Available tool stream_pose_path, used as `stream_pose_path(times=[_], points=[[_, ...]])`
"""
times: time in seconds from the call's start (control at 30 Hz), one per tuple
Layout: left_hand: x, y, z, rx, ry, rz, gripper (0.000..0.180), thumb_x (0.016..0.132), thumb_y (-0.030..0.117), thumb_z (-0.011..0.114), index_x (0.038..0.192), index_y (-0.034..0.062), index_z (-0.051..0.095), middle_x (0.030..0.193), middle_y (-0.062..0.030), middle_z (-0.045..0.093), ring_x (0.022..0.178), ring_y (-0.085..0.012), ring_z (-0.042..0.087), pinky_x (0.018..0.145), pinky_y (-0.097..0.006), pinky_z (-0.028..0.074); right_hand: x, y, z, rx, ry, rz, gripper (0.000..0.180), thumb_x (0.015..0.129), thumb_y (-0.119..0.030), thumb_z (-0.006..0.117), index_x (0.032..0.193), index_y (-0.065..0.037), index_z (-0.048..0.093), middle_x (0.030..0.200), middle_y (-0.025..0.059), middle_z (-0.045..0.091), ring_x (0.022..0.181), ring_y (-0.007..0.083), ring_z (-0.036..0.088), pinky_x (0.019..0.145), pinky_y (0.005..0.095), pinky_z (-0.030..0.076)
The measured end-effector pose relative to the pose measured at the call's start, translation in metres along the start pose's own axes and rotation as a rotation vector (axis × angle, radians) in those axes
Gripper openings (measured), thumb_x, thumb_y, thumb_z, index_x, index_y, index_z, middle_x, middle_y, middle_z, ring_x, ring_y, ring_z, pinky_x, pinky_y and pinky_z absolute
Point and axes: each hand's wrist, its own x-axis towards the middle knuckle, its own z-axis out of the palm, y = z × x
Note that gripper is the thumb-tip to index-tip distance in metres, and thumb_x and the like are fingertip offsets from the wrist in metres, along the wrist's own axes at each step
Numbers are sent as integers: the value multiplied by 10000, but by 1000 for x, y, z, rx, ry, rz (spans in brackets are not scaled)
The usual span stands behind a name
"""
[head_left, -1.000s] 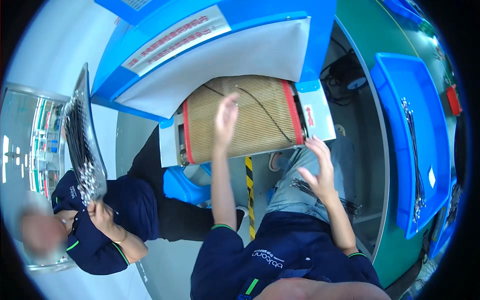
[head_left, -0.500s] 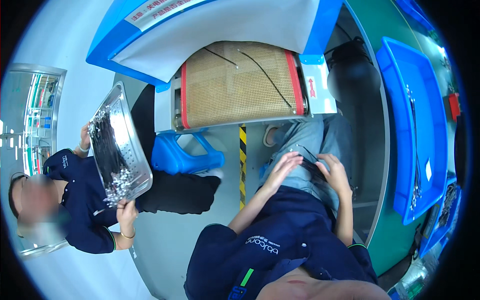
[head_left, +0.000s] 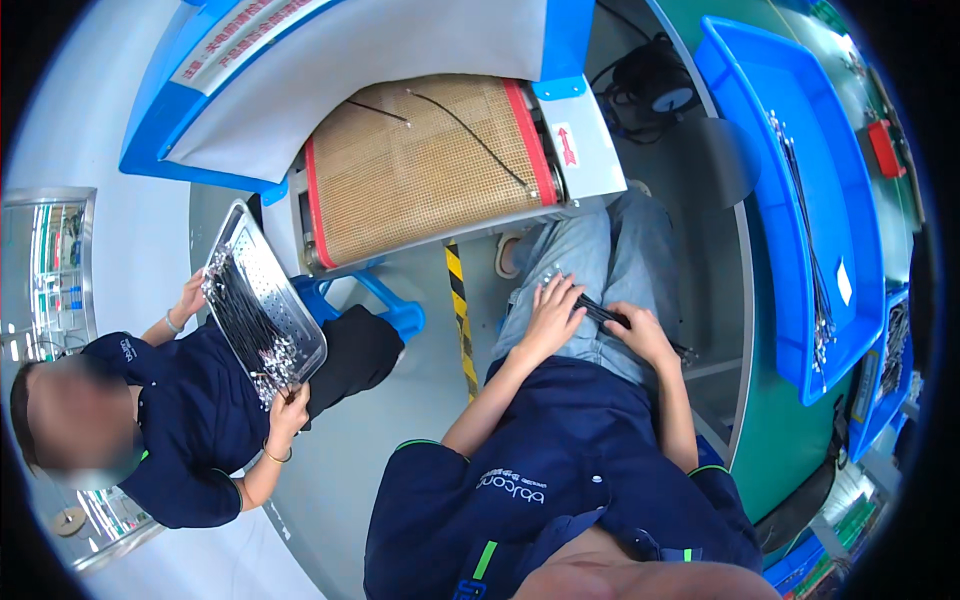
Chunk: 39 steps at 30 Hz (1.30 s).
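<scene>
Both hands rest on the person's lap. The left hand (head_left: 552, 312) lies spread over a bundle of black cables (head_left: 612, 318). The right hand (head_left: 640, 332) closes around that bundle, beside the conveyor belt (head_left: 425, 170).

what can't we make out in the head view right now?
- Grip on the bundle of black cables: the left hand and right hand cover its middle on the lap.
- Cable ends in the co-worker's perforated metal tray: too small to tell apart.
- Contents of the blue bins: thin parts, bent by the fisheye near the rim.
- Inside of the conveyor: hidden under its grey hood.
</scene>
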Motion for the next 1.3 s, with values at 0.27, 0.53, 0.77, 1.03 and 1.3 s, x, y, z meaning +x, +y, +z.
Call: stream_pose_path(times=[0.27, 0.53, 0.77, 1.03, 1.3], points=[[6, -19, -17, -394, 216, -219, 347, 972, 236, 446, 1245, 28, 500, 1302, -183, 485, 1229, -346, 454, 1015, -379, 365, -4, 1, -3, 140, -180, -19, 258, 818, -193, 672, 1031, -48, 666, 873, 149, 684, 798, 251, 657, 732, 340, 487], [-2, -9, -30, -474, -7, -141, 326, 998, 255, 406, 1185, 30, 550, 1203, -174, 571, 1142, -308, 538, 955, -348, 410, 2, 0, 6, 207, -233, 10, 238, 821, -196, 684, 978, -21, 655, 823, 129, 678, 754, 216, 642, 708, 320, 482], [10, -13, -35, -455, 90, -309, 302, 989, 218, 423, 1177, 23, 557, 1181, -177, 579, 1089, -319, 562, 932, -360, 423, 38, 26, -1, 315, -643, 18, 258, 816, -217, 715, 953, -3, 669, 762, 4, 649, 675, 76, 563, 637, 257, 448], [46, -39, -16, -103, 33, -572, 563, 868, 371, 622, 1283, 25, 461, 1228, -281, 484, 1155, -425, 463, 981, -445, 390, 97, 33, 10, 234, -1199, 189, 261, 741, -212, 791, 911, -42, 692, 713, -62, 617, 591, 29, 494, 523, 211, 378], [9, -48, -24, -162, 26, -367, 232, 913, 253, 538, 887, 22, 539, 842, -206, 571, 803, -420, 537, 734, -456, 435, 97, 16, 17, 209, -1350, 181, 225, 752, -250, 788, 843, -82, 670, 676, -88, 562, 597, 22, 455, 525, 214, 351]])
